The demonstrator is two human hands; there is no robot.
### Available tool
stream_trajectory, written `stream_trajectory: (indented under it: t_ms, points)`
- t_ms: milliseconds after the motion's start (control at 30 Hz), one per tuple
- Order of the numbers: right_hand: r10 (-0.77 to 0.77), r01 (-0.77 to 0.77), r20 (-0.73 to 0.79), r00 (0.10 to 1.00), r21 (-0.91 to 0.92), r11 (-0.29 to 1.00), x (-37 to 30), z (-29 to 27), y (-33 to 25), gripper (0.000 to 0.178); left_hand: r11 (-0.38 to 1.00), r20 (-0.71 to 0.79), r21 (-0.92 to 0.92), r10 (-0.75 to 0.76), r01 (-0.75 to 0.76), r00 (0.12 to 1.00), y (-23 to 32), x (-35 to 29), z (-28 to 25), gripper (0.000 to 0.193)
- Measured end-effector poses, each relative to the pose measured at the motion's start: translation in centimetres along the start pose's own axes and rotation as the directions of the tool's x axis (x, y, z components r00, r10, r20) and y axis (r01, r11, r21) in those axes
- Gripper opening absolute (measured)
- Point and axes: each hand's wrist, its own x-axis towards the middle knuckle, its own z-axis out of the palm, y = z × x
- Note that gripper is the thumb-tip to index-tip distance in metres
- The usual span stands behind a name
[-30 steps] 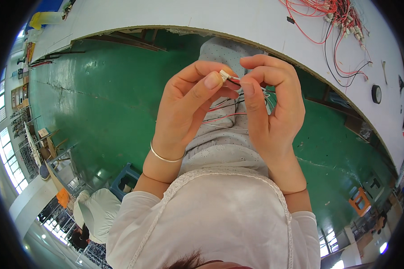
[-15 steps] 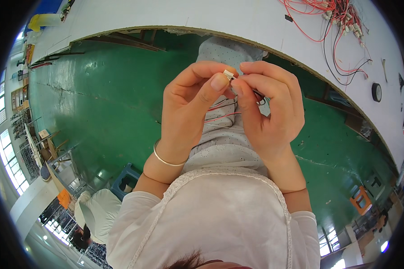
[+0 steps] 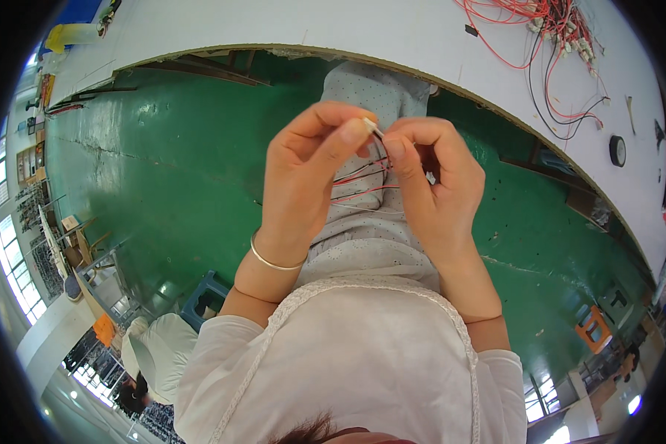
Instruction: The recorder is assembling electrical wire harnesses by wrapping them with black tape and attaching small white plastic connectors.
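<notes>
Between the thumb and forefinger of my left hand [image 3: 314, 152] is a small white wire connector [image 3: 369, 123]. Just to its right, my right hand [image 3: 436, 166] pinches the wire [image 3: 379, 135] that runs out of the connector. Both hands are raised above my lap, their fingertips close together. Red, black and white wires [image 3: 359, 177] hang below the hands and lie across my patterned trousers. The fingers partly hide the connector's far end and the wire's tip.
Ahead curves the edge of a white table [image 3: 392, 33]. On its right side lie a heap of red and black wires with white connectors [image 3: 562, 29] and a black tape roll [image 3: 617, 151]. A blue stool [image 3: 206, 296] and a crouched person [image 3: 163, 351] are at lower left.
My right hand's fingers have curled in and moved slightly down and left, from spread beside the connector to pinching its wire. The left hand keeps hold of the connector.
</notes>
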Motion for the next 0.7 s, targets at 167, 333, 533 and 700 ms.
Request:
stream_trajectory:
  t_ms: [167, 333, 533, 700]
  points:
    - [0.137, -0.155, 0.128, 0.982, 0.143, 0.977, -0.1, -0.5, 0.0, 0.019, 0.989, -0.038, 0.136, 0.072, -0.066, 0.997, 1.1, 0.6, -0.1, 0.012]
    - [0.002, -0.010, 0.178, 0.984, 0.044, 0.999, 0.5, -2.0, 0.5, 0.019, 0.986, 0.034, 0.153, 0.060, -0.064, 0.998, 0.8, 0.6, 0.0, 0.013]
    - [0.122, -0.126, 0.291, 0.949, -0.004, 0.992, 2.0, -4.7, -0.1, 0.014, 0.960, 0.138, 0.280, -0.062, 0.021, 0.988, 1.5, 0.0, -0.2, 0.022]
    - [0.211, -0.249, 0.225, 0.951, 0.156, 0.956, 2.1, -2.1, 0.5, 0.016, 0.973, 0.100, 0.214, 0.070, -0.090, 0.993, -0.2, 1.3, -0.1, 0.018]
